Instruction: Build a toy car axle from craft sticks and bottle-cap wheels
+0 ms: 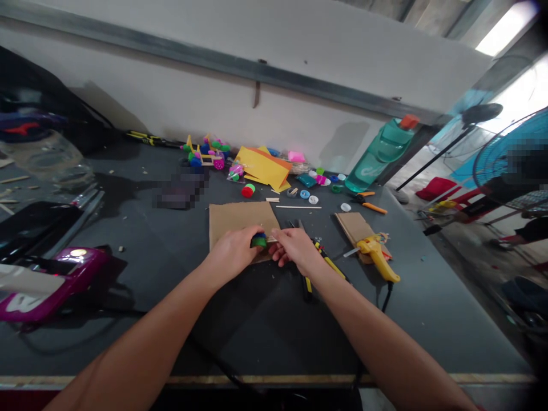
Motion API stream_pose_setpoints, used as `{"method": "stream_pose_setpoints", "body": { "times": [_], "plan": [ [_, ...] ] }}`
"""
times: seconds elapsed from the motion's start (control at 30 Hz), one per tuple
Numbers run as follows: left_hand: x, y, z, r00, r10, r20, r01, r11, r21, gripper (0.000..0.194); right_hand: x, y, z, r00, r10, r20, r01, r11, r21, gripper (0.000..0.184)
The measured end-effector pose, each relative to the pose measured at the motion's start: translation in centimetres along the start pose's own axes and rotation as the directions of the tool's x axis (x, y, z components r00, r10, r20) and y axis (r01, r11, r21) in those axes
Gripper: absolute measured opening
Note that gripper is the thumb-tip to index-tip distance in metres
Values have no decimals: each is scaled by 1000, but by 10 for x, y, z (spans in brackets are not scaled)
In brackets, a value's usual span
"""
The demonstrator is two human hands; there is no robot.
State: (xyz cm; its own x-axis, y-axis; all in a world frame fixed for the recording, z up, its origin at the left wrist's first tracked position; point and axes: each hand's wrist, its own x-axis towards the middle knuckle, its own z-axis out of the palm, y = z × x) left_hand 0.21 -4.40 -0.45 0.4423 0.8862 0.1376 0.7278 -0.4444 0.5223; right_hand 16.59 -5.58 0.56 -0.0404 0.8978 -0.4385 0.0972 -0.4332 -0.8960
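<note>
Gripping a green-and-blue piece (258, 241) between bent thumb and fingers, the left hand (233, 251) is occupying the space over the near right part of the cardboard sheet (240, 217). At the sheet's right edge, the right hand (295, 246) is pinching a pale stick (270, 238) between thumb and forefinger, while its other fingers are curving loosely underneath. The left hand is covering part of the green-and-blue piece; whether piece and stick are touching cannot be told. Both hands are turning their backs upward, with wrists angling inward and fingertips facing each other. Left of the sheet, a magenta device (81, 277) is running out of frame. Right of it, tools with yellow-and-black handles (329, 264) are lying partly behind the right arm; farther right, a yellow glue gun (379, 258) is resting by folded cardboard (351, 225). Just beyond the sheet, a white stick (298, 207) and a red-and-green piece (248, 190) are lying apart. Farther beyond, yellow paper (262, 165) is lying, and rightward a green bottle (379, 158) is standing.
</note>
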Motion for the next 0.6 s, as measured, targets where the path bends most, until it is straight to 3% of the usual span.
{"method": "stream_pose_setpoints", "body": {
  "times": [0.33, 0.6],
  "plan": [
    [-1, 2, 0, 999, 9, -33, -8, 1000, 30, 32, -2, -2, -7, 997, -48, -67, 43, 996, -75, 23],
    [0, 2, 1, 999, -8, -49, 5, 998, -68, 31, 0, 0, -10, 998, -60, -34, 57, 993, -101, 22]
  ]
}}
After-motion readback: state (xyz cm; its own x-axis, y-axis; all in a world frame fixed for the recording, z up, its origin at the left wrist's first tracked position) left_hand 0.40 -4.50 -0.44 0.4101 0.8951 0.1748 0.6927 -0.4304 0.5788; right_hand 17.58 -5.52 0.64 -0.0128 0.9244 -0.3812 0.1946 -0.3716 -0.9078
